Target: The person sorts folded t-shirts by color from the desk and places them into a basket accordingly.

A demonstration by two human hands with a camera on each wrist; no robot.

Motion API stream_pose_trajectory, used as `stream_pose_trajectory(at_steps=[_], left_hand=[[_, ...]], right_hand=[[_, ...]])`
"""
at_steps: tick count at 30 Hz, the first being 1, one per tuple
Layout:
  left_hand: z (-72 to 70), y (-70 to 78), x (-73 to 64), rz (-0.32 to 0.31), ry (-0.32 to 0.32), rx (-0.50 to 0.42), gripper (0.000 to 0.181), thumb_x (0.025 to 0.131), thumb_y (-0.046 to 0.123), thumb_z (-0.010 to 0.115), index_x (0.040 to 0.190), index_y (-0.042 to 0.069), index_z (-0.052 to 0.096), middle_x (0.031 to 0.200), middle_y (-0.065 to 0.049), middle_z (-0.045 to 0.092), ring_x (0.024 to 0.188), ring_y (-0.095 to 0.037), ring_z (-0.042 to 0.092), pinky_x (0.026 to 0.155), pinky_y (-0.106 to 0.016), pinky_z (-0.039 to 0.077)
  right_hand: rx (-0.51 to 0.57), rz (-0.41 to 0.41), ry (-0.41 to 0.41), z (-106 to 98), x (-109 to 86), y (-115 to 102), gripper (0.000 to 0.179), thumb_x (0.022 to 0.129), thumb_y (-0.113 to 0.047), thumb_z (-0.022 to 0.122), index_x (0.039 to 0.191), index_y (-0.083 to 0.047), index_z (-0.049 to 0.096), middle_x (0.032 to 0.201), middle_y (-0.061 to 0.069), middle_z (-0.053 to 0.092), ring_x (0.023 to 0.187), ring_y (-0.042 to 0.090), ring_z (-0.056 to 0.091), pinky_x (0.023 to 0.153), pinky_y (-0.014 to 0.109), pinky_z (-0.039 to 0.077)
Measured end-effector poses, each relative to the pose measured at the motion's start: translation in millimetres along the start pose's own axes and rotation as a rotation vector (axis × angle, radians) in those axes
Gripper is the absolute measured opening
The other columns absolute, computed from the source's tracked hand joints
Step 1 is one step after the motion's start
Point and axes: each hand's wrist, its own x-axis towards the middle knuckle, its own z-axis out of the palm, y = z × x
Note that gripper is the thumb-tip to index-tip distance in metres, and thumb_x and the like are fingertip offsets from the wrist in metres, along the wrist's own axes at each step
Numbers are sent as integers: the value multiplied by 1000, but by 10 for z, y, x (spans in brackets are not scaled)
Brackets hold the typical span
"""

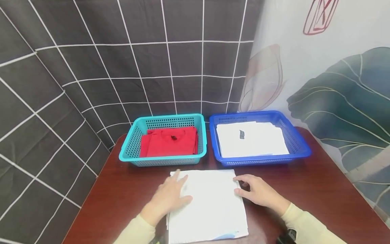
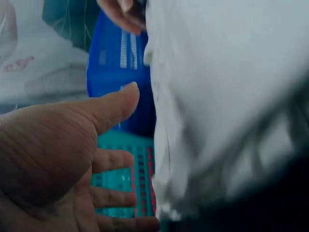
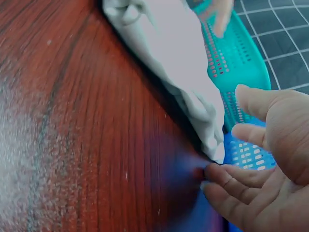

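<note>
A folded white garment (image 1: 210, 206) lies flat on the table, with a patch of blue print at its near edge. My left hand (image 1: 170, 195) rests over its left side, fingers spread and thumb pointing inward across the cloth. At the right edge is my right hand (image 1: 254, 189), its thumb and forefinger tips right at the fabric's border. In the right wrist view, the fingers (image 3: 241, 186) are loosely bent beside the far corner of the white cloth (image 3: 169, 63), with no fabric between them and the thumb.
Behind the garment stand a teal basket (image 1: 170, 161) holding folded red shirts (image 1: 173, 142) and a blue basket (image 1: 262, 161) holding folded white garments (image 1: 253, 140). Both sit at the back of the brown wooden table (image 1: 106, 203), before a dark gridded curtain (image 1: 146, 64).
</note>
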Motion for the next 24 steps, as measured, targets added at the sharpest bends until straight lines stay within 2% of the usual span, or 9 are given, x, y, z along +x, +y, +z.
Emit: stream_pose_trajectory(at_steps=[2,5,8,10,12,15,18,22,24], left_hand=[[-37,-136,-74,-43,26,-14,75,80,49,71,142,14,48,142,-23,42,125,-44,44,94,-62,42],[-24,-271,-156,-67,21,-64,73,82,46,71,141,10,49,131,-26,51,122,-45,47,94,-59,43],[34,-344,-179,-41,21,-155,73,82,43,72,142,9,47,124,-24,56,116,-42,52,92,-58,44],[80,-372,-168,-16,23,-237,73,82,39,73,144,12,45,124,-21,57,115,-38,53,92,-57,45],[119,-393,-149,8,13,-342,73,81,32,75,145,15,44,125,-19,56,113,-35,53,93,-57,44],[158,-422,-135,14,-41,-537,73,79,21,77,144,18,45,133,-15,54,122,-33,48,99,-58,39],[181,-438,-130,-15,-92,-702,71,77,13,77,142,15,48,138,-14,50,128,-35,43,103,-60,33],[206,-432,-115,-50,-86,-771,71,77,11,77,141,11,47,140,-16,47,131,-37,39,104,-62,29],[220,-418,-107,-60,-68,-782,74,77,8,77,143,10,44,142,-18,44,133,-39,36,105,-63,27]], right_hand=[[92,41,-31,-10,16,-5,45,88,-41,68,122,-11,64,104,0,66,82,9,61,67,28,51],[304,102,-110,-1,48,-12,45,90,-32,68,125,-5,61,99,6,64,77,10,62,62,25,53],[562,187,-208,22,77,-27,48,92,-23,67,131,1,54,98,12,64,79,16,64,65,31,56],[685,256,-259,40,89,-36,49,92,-21,66,134,1,52,96,12,64,77,18,61,64,30,54],[747,300,-290,55,92,-43,49,92,-21,66,134,-1,53,95,11,65,77,18,58,63,27,49],[778,311,-297,94,97,-40,45,92,-21,66,132,-3,56,99,11,65,81,19,57,66,27,47],[875,312,-282,139,106,-38,43,93,-18,64,132,0,54,112,15,61,95,23,60,79,32,51],[1043,343,-265,189,135,-50,49,94,-14,63,136,3,46,120,18,58,101,27,62,84,38,53],[1085,356,-260,203,143,-54,52,94,-13,63,139,4,42,121,18,58,102,26,62,84,38,53]])
